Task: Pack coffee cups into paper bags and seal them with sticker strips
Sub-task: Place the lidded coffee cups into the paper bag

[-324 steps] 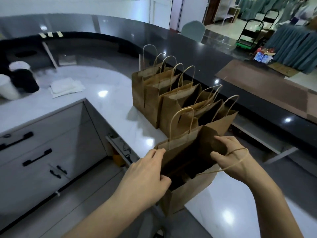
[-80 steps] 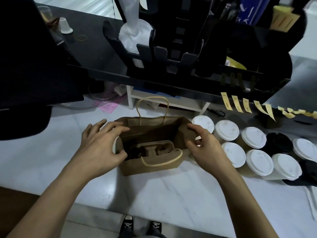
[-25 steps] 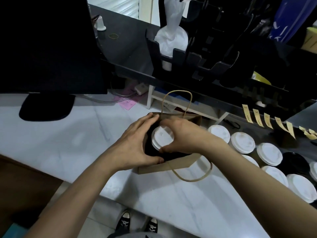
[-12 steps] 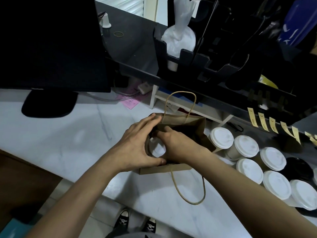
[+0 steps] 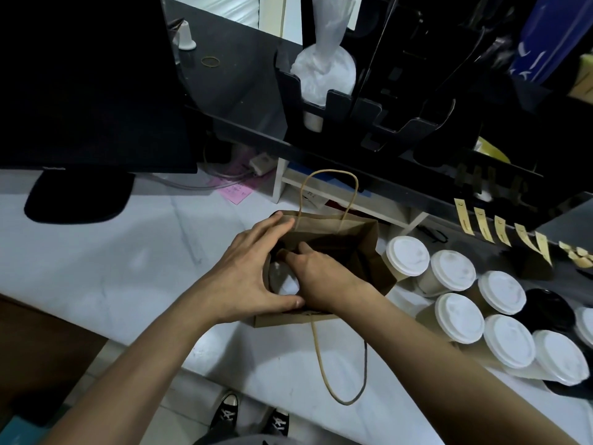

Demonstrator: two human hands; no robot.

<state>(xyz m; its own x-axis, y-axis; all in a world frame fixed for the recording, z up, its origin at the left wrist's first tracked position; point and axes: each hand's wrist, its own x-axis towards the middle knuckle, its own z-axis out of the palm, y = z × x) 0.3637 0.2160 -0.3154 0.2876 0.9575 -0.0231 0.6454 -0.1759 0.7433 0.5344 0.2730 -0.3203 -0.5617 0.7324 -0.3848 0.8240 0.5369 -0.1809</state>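
The left hand (image 5: 244, 277) held the paper bag (image 5: 369, 248) mouth spread, thumb on the near rim. The right hand (image 5: 324, 277) reached inside, fingers curled around a white-lidded cup (image 5: 282, 281) between both hands.

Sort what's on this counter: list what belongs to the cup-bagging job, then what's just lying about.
Job: paper bag, white-lidded cup inside it, lidded cups waiting, yellow sticker strips, left hand, right hand.

Lying about: rubber band, pink note, monitor.
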